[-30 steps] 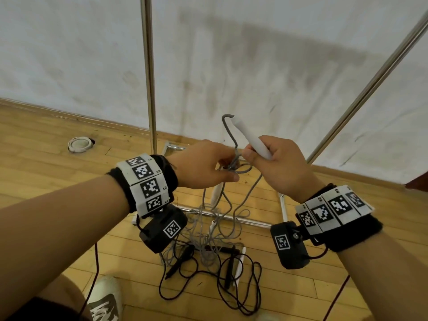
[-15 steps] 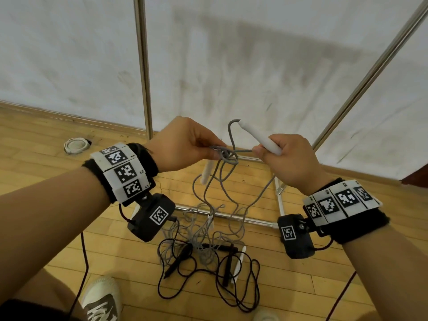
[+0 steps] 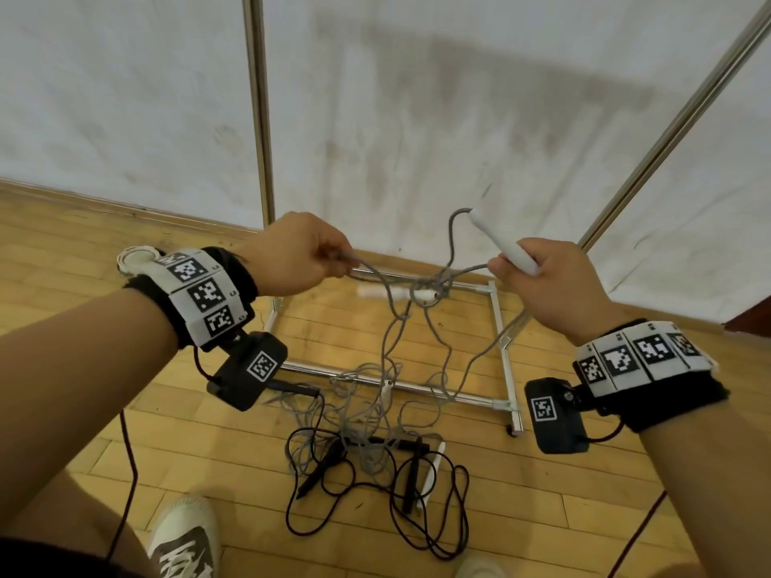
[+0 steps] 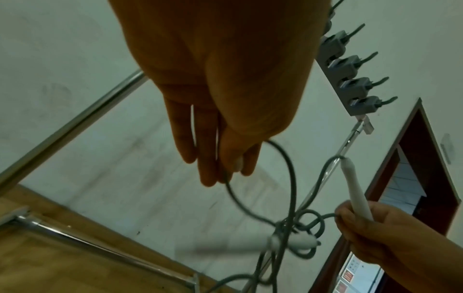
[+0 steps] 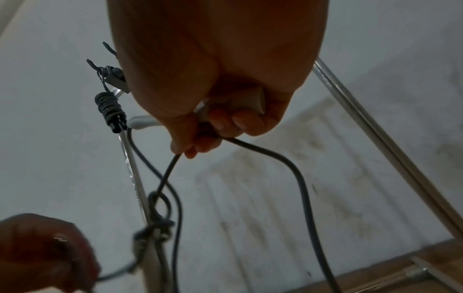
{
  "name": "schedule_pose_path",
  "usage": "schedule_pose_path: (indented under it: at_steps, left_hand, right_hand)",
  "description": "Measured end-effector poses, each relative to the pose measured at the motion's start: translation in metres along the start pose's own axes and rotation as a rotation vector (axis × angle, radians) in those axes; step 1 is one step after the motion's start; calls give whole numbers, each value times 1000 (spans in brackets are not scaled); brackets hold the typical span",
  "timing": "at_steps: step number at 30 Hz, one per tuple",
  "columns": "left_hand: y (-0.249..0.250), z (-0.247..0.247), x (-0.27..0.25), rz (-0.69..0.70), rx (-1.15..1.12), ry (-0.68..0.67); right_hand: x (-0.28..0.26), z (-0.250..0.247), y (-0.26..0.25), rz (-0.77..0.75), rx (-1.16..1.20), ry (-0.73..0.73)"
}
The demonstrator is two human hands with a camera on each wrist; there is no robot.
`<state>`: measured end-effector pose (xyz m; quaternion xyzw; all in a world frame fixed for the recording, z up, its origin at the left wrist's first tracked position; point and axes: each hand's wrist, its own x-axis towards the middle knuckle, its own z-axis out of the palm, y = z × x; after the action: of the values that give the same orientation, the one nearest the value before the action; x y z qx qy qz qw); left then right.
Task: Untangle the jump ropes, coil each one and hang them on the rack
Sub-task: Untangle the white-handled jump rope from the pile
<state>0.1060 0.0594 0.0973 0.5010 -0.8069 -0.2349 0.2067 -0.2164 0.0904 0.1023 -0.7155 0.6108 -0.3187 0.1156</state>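
Observation:
A grey jump rope with white handles hangs knotted between my hands. My right hand grips one white handle and also holds a strand of the grey rope in its fingers. My left hand pinches a loop of the grey cord and pulls it leftward. The knot sits between the hands, and the second white handle dangles level just below it. More grey rope and a black jump rope with black handles lie tangled on the floor.
The metal rack's uprights rise at left and right, and its base frame lies on the wooden floor against a white wall. A bar of hooks sits on the rack above, with a coiled black rope hanging there. A white coil lies left. Shoes stand below.
My hands have drawn apart, the left moving left with its loop. The knot stretched out between them, and the second white handle swung from hanging upright to level.

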Motion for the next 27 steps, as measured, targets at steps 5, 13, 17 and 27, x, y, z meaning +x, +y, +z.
schedule_pose_path:
  at_steps: [5, 13, 17, 27]
  left_hand:
    - [27, 13, 4, 18, -18, -75]
    - [57, 51, 10, 106, 24, -57]
    - [50, 42, 12, 45, -23, 3]
    - [26, 27, 7, -37, 40, -86]
  right_hand:
    - [2, 13, -22, -88, 8, -70]
    - [3, 25, -53, -139, 9, -11]
    - [5, 15, -49, -102, -28, 34]
    - [5, -7, -26, -87, -66, 83]
